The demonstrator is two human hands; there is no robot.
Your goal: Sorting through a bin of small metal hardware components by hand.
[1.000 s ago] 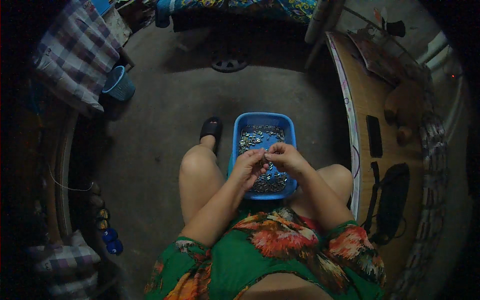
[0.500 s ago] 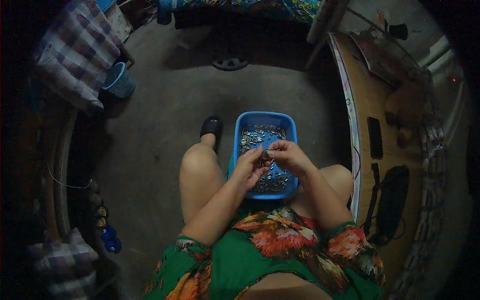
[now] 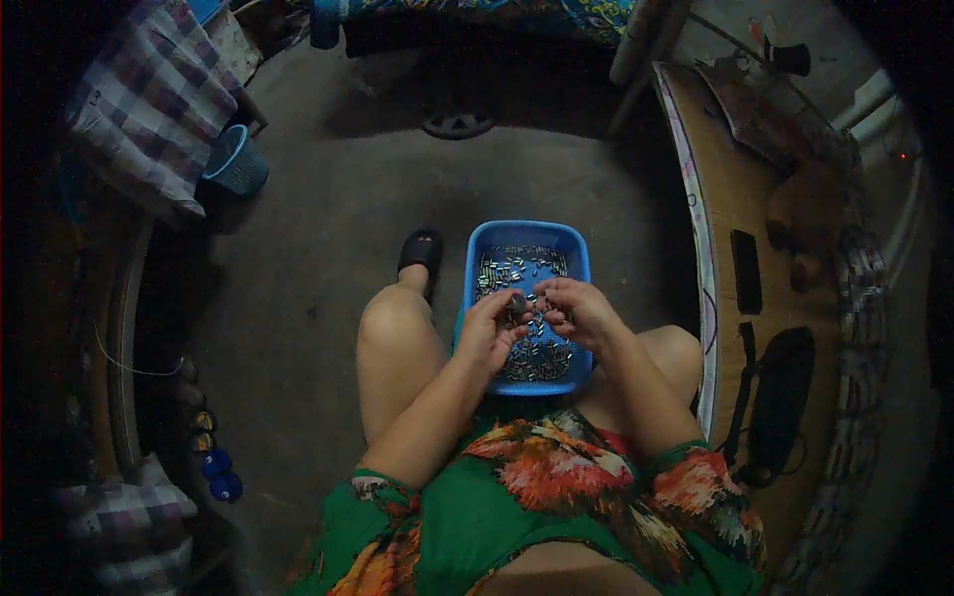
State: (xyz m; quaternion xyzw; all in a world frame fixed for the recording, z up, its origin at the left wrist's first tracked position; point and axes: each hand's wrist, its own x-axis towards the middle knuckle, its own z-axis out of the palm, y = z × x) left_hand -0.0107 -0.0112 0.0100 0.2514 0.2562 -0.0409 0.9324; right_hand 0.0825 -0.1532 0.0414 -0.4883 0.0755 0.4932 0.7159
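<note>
A blue plastic basket [image 3: 587, 260] sits between my knees, with many small shiny metal cylinders [image 3: 537, 366] spread over its bottom. Above its middle, my left hand [image 3: 485, 330] pinches a small dark round piece [image 3: 517, 303] between thumb and fingertips; its exact kind is too small to make out. Close by on the right, my right hand [image 3: 586, 314] has its thumb and forefinger drawn together, the other fingers curled. Whatever those fingertips may hold is too small to tell. A narrow gap separates the two hands.
To the right runs a wooden bench or bed edge [image 3: 765, 377] with a dark bag [image 3: 780, 402] on it. A blue-green bin [image 3: 237, 164] stands far left beside a checked cloth [image 3: 149, 99]. A dark round base [image 3: 458, 123] rests on the floor ahead.
My right hand has drawn slightly away to the right from the dark round piece, which stays in my left hand. The basket has not visibly moved.
</note>
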